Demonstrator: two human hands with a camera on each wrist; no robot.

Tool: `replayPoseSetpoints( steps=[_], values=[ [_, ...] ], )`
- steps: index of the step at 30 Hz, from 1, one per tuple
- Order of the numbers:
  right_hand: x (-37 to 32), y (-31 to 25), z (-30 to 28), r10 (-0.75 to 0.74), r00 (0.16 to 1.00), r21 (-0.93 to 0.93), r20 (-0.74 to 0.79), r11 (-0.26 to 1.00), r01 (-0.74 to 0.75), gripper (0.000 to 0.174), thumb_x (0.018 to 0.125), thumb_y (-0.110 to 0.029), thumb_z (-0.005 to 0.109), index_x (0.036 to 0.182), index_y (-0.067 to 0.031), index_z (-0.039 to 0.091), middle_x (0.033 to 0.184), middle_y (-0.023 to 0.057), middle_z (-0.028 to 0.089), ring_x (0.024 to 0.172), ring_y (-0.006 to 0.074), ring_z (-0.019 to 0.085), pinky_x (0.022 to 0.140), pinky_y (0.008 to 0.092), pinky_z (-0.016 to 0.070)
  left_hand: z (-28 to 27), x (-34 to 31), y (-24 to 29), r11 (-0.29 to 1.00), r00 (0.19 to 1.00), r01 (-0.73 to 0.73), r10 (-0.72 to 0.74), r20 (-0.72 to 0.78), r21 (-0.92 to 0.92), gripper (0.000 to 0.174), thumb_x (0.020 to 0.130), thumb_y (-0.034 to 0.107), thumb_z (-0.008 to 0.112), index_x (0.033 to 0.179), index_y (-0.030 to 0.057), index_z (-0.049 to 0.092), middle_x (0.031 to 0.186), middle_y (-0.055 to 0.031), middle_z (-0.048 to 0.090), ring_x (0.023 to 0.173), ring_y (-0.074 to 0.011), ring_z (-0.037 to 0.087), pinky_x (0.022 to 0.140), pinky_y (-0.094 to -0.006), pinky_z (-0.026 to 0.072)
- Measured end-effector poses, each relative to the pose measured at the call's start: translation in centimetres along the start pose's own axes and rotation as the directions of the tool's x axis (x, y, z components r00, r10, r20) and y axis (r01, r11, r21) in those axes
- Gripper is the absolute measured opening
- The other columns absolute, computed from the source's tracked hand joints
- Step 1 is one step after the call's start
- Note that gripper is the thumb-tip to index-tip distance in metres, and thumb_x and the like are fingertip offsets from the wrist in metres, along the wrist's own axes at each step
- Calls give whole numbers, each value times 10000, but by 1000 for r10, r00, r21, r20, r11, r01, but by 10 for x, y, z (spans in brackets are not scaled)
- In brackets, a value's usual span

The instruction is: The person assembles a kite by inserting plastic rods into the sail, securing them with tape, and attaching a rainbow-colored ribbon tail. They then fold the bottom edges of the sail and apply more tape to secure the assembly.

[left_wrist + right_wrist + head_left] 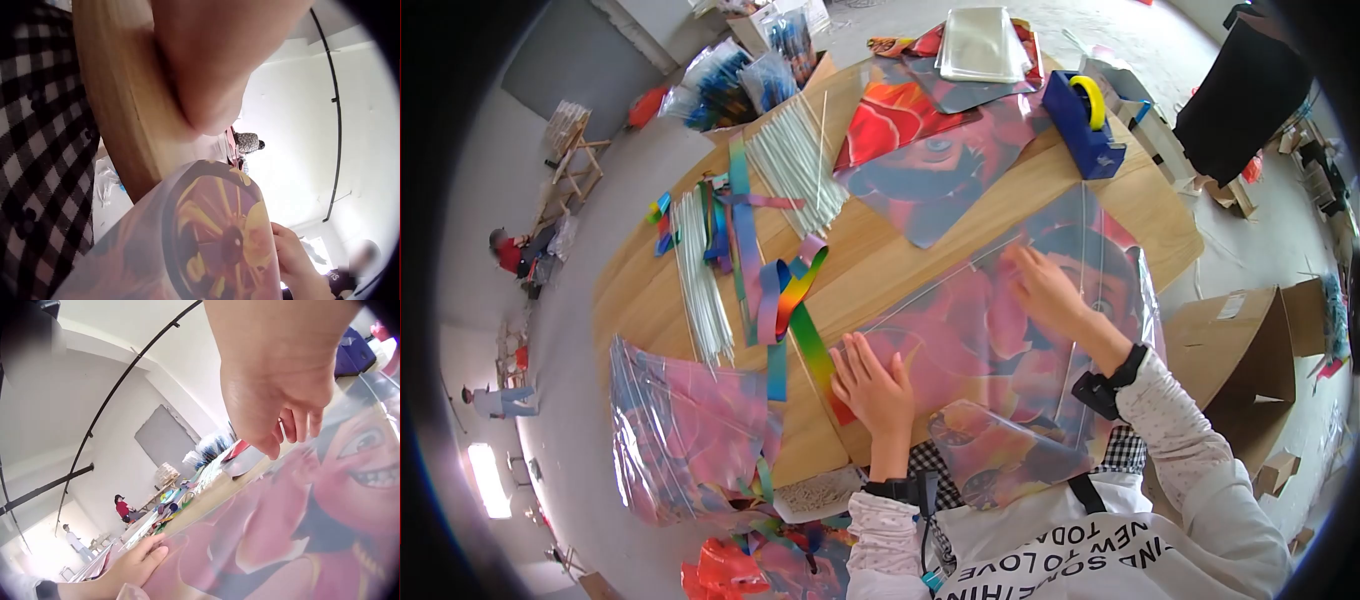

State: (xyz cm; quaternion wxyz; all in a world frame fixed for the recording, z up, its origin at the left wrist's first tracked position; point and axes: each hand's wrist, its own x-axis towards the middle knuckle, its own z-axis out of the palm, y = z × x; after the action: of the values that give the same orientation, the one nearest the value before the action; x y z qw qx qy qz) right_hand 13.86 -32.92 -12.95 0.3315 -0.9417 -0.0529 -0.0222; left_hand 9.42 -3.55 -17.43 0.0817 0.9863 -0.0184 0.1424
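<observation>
A translucent, printed kite sheet [960,340] with a cartoon figure lies at the table's near side, thin white rods [1083,250] along its top edge and across it. My left hand [874,388] rests on its left corner, fingers straight. Over the upper edge, my right hand [1045,290] has its fingers bent down, fingertips right at the sheet by the rod; the right wrist view shows the fingers [300,424] loosely curved above the print. The sheet's lower part [1000,450] with a wheel print folds up at the near edge, large in the left wrist view.
Bundles of white rods [795,165] and rainbow ribbons [785,290] lie left on the wooden table [860,270]. More printed sheets [930,170] are at the back, beside a blue tape dispenser [1085,125]. Plastic-covered sheets [690,430] hang over the left edge. A cardboard box [1240,350] stands right.
</observation>
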Motion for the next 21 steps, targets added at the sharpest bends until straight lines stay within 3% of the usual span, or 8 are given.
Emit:
replayPoseSetpoints(
  steps=[1, 4, 7, 13, 16, 19, 21],
  values=[
    [0, -3, 2, 12, 1000, -5, 21, 1000, -12, 378, 872, -82, 600, 1235, -2, 531, 1250, 208, 582, 1186, 402, 544, 1004, 467, 445, 0, 0, -1, 1000, 1000, -2, 2, 6, -5, 650, 966, 356, 570, 1487, 14, 388, 1535, -168, 426, 1415, -420, 371, 1116, -554, 292],
    [6, -9, 14, -200, 979, -130, 31, 971, 202, 476, 924, -186, 606, 1343, 11, 494, 1407, 195, 513, 1335, 353, 465, 1115, 450, 379, -2, -1, -2, 1000, 1000, -11, 11, 27, -2, 645, 972, 363, 561, 1485, 11, 390, 1544, -170, 415, 1422, -419, 365, 1117, -553, 291],
    [16, 2, 32, -241, 963, -237, 117, 935, 263, 614, 962, -327, 591, 1438, 24, 425, 1535, 171, 406, 1444, 295, 354, 1199, 443, 281, -5, -1, -2, 999, 998, -24, 22, 55, 32, 640, 981, 374, 547, 1484, 10, 394, 1553, -167, 405, 1425, -417, 363, 1118, -553, 289],
    [7, 39, 4, -175, 982, -408, 72, 893, 189, 715, 977, -441, 546, 1489, 21, 355, 1570, 153, 366, 1471, 275, 313, 1226, 449, 213, -8, 0, -1, 998, 997, -30, 26, 70, 56, 635, 983, 380, 545, 1477, 7, 405, 1554, -165, 405, 1425, -415, 363, 1118, -551, 288],
    [8, 45, -6, -41, 999, -363, -1, 931, 38, 741, 971, -455, 549, 1504, 12, 333, 1569, 149, 369, 1478, 263, 303, 1231, 455, 196, -12, 3, 1, 998, 995, -18, 13, 94, 59, 627, 980, 374, 553, 1470, 7, 417, 1553, -166, 406, 1431, -399, 362, 1130, -553, 279],
    [4, 36, 3, -140, 987, -427, 83, 890, 162, 753, 958, -462, 563, 1505, 4, 338, 1565, 150, 376, 1476, 253, 311, 1229, 463, 201, -16, 17, 19, 999, 994, -40, 42, 96, -21, 620, 976, 366, 563, 1464, 8, 427, 1556, -167, 400, 1442, -373, 356, 1155, -546, 265],
    [-2, 24, 17, -251, 960, -458, 129, 843, 282, 744, 952, -454, 574, 1497, 2, 354, 1556, 146, 390, 1468, 252, 326, 1225, 467, 207, -13, 29, 39, 970, 977, -157, 180, 112, -183, 619, 975, 360, 566, 1467, 11, 427, 1559, -162, 395, 1449, -352, 351, 1169, -533, 260]
  ],
)
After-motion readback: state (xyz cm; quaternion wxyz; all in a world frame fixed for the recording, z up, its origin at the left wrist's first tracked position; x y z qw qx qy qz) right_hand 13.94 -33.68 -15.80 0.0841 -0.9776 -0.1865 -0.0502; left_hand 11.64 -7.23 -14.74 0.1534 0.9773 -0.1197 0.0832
